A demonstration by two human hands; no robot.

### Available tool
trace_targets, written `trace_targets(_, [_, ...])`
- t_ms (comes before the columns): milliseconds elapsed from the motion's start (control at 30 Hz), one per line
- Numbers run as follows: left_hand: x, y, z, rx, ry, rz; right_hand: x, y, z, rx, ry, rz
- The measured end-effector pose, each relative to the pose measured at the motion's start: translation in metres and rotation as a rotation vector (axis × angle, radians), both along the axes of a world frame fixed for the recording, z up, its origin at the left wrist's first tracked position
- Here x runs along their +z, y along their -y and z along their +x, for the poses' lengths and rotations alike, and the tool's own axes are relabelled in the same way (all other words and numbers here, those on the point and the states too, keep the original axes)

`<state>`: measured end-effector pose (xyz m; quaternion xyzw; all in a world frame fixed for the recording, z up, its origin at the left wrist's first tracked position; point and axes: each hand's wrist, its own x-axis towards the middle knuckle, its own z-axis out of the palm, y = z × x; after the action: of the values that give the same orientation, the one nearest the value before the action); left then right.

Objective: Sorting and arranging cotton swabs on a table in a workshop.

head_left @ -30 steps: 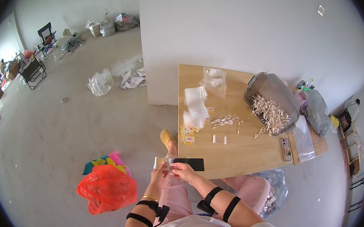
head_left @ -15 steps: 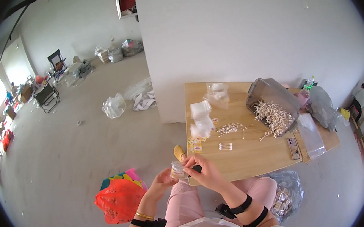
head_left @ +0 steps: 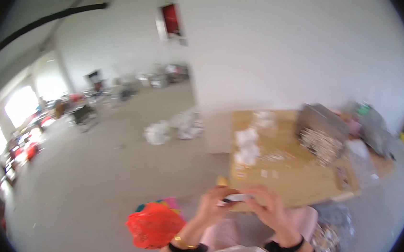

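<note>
A small clear-and-white plastic packet (head_left: 237, 197), smeared by motion, is held up in front of me at the table's near left corner. My left hand (head_left: 213, 202) is closed on its left end. At its right end the fingers of my right hand (head_left: 265, 203) pinch it. Its contents are too blurred to make out. On the wooden table (head_left: 296, 185) beyond lie small white plastic bags (head_left: 247, 146) and loose cotton swabs (head_left: 276, 157). A tipped grey bin (head_left: 320, 115) spills a heap of cotton swabs (head_left: 323, 146) at the right.
A red plastic bag (head_left: 157, 226) lies on the floor left of my legs. To my right, a clear sack (head_left: 334, 232) holds several small packets. A phone (head_left: 342, 178) rests on the table. White plastic bundles (head_left: 158, 132) lie on the floor beyond.
The view has swung up and left, so the scene sits lower and further right. The packet has turned from upright to lying crosswise between both hands.
</note>
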<state>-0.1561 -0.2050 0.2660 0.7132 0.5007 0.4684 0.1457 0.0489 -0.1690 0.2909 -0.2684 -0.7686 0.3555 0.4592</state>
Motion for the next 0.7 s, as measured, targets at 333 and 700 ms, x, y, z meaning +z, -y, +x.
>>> trace_targets(333, [0.002,0.009,0.022,-0.126,0.384,-0.073,-0.003,0.011,0.016,-0.04,-0.055,-0.15])
trace_targets(700, [-0.004,0.004,0.01,-0.114,0.467,-0.166,-0.015,0.0,0.005,-0.069,-0.081,-0.18])
